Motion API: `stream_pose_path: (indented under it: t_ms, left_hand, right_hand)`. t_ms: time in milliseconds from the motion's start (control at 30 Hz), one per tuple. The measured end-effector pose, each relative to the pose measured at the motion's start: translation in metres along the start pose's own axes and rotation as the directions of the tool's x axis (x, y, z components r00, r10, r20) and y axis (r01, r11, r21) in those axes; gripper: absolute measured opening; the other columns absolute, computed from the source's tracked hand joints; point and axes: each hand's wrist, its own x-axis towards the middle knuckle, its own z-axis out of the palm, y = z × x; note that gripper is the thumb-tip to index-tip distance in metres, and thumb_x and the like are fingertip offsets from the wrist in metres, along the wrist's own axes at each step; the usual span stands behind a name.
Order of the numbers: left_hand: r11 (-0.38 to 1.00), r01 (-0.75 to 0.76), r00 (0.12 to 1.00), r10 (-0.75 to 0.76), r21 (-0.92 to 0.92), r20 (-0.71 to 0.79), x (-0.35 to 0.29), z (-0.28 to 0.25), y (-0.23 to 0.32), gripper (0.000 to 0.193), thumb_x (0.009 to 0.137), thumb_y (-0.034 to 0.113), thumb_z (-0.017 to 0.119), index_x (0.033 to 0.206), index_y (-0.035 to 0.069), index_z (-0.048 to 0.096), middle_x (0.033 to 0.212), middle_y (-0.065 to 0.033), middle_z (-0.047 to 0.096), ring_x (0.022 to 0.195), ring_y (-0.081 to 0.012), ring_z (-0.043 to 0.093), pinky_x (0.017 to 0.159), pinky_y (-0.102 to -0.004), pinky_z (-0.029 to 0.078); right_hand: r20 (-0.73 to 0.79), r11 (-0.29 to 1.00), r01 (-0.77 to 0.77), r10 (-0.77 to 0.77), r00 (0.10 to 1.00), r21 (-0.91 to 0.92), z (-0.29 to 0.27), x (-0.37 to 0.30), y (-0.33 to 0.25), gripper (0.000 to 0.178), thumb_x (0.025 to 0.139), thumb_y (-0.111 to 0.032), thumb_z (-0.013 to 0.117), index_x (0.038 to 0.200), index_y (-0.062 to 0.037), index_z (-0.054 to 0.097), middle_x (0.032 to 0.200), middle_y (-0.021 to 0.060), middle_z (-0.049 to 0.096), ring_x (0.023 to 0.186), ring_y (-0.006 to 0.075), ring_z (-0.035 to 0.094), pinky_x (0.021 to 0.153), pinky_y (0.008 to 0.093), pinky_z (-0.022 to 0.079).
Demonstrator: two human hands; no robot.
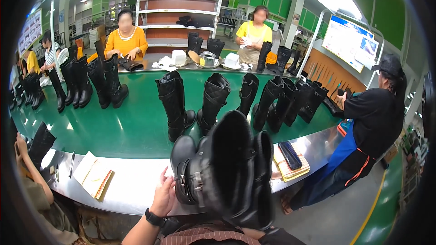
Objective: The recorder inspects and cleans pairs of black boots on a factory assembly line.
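Observation:
A pair of tall black boots is close in front of me above the metal bench edge. The nearer boot (227, 168) shows its wide dark shaft opening, and the other boot (183, 152) shows a rounded toe and buckled straps. My left hand (163, 195), below a black wristwatch, is closed at the side of the buckled foot, with its fingertips against the leather. My right forearm (253, 232) comes in beneath the shafts. The boots cover nearly all of my right hand, so its grip is hidden.
Upright black boots (171, 104) line the green conveyor belt (136, 127) ahead. On the metal bench (131, 181) lie a booklet (93, 174), a pen (71, 163) and a dark phone-like object (289, 155) on papers. Co-workers stand across the belt and at both sides, the right one (372, 113) close.

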Motion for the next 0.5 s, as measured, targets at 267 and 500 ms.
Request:
stream_pose_path:
  t_ms: [267, 500]
  left_hand:
    - [0.903, 0.318, 0.946, -0.282, -0.288, 0.159, 0.000, 0.010, -0.007, 0.057, 0.109, 0.044, 0.028, 0.141, 0.004, 0.052, 0.139, -0.0142, 0.060, 0.125, -0.0297, 0.059, 0.112, -0.0459, 0.045]
    - [0.878, 0.279, 0.942, -0.171, -0.390, 0.289, -0.010, -0.009, 0.000, 0.061, 0.109, 0.041, 0.023, 0.152, 0.000, 0.036, 0.150, -0.0250, 0.046, 0.138, -0.0349, 0.048, 0.119, -0.0464, 0.034]
  right_hand:
    - [0.037, 0.973, 0.044, -0.037, 0.999, -0.224, 0.038, -0.016, 0.004, 0.047, 0.110, -0.031, 0.033, 0.143, 0.0004, 0.048, 0.135, 0.0138, 0.062, 0.119, 0.0238, 0.063, 0.106, 0.0391, 0.049]
    - [0.170, 0.991, -0.043, 0.020, 0.985, 0.130, 0.031, -0.012, -0.005, 0.048, 0.112, -0.031, 0.027, 0.139, 0.0015, 0.051, 0.134, 0.0150, 0.062, 0.120, 0.0275, 0.063, 0.108, 0.0416, 0.048]
